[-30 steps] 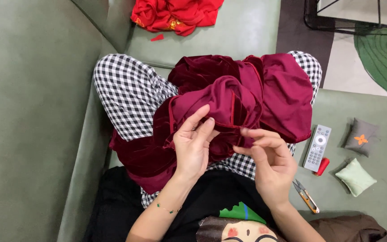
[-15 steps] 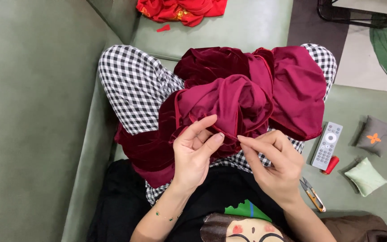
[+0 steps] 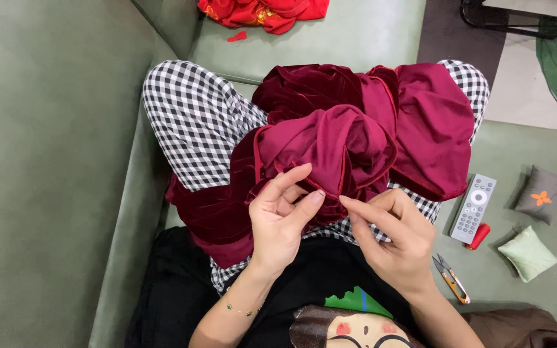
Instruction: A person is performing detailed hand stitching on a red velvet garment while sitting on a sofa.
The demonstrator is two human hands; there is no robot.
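Person seated on a green sofa [image 3: 46, 161], legs in black-and-white checked trousers [image 3: 195, 122]. A bundle of dark red velvet fabric [image 3: 349, 135] is heaped on the lap, folded over itself in several layers.

Left hand [image 3: 282, 222]: thumb and fingers [image 3: 291, 180] closed on the near hem of the fabric, pinching its edge. Right hand [image 3: 391, 235]: fingers together, index and thumb tips pressed at the same hem just beside the left thumb; whether a needle sits between them cannot be told, too small.

On the seat to the person's right: a grey remote control [image 3: 474, 207], a red thread spool [image 3: 478, 236] touching its lower corner, small thread snips [image 3: 449, 278] nearer the body, 2 small cushions, 1 grey [image 3: 541, 195] and 1 pale green [image 3: 528, 252]. A bright red cloth [image 3: 262, 11] lies well apart at the far end of the seat.
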